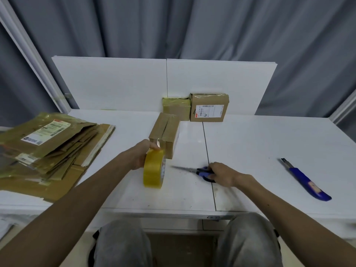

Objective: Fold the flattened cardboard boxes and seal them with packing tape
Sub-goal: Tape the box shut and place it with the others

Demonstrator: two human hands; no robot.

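A folded brown cardboard box (164,133) lies on the white table (260,143), with a clear strip of tape running from its near end. My left hand (143,154) grips a yellow roll of packing tape (154,171), which stands on edge just in front of the box. Over the blue handles of a pair of scissors (194,171) lying on the table, blades pointing left, my right hand (221,173) curls its fingers. To the left lies a stack of flattened cardboard boxes (50,147).
Two taped boxes stand against the white back panel: a small yellowish one (176,108) and a labelled one (210,107). A blue utility knife (306,180) lies at the right. Grey curtains hang behind. My knees are under the table's front edge.
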